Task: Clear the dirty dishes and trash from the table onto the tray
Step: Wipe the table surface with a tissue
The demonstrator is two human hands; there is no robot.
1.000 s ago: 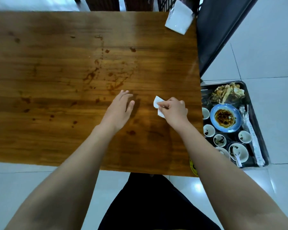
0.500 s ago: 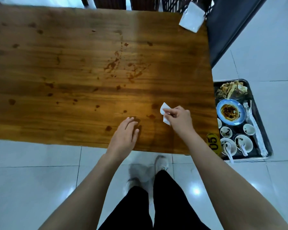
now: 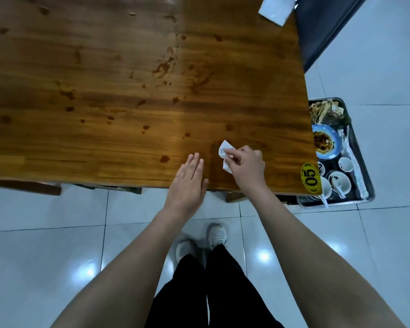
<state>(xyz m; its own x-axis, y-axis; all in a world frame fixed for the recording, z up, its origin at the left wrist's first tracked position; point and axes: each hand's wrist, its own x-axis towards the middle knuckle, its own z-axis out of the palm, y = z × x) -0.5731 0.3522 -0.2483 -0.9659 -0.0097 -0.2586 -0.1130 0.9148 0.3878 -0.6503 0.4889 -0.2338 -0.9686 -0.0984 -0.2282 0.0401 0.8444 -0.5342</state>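
the white napkin (image 3: 224, 155) is pinched in the right hand (image 3: 246, 169), fingers curled round it. both hands have drawn back to the table's (image 3: 104, 91) near edge, the left hand (image 3: 187, 183) flat and empty. the loaded tray (image 3: 365, 176) sits right of the pinching hand, so the drop looks close.

Open, sauce-spotted wood stretches across most of the table (image 3: 104, 79), leaving wide room for a reach. A white box (image 3: 273, 8) overhangs its far right corner. Past the right edge, lower down, the tray (image 3: 346, 202) sits crowded with bowls (image 3: 340, 182) and a blue plate (image 3: 326, 142), its left side hidden by the tabletop
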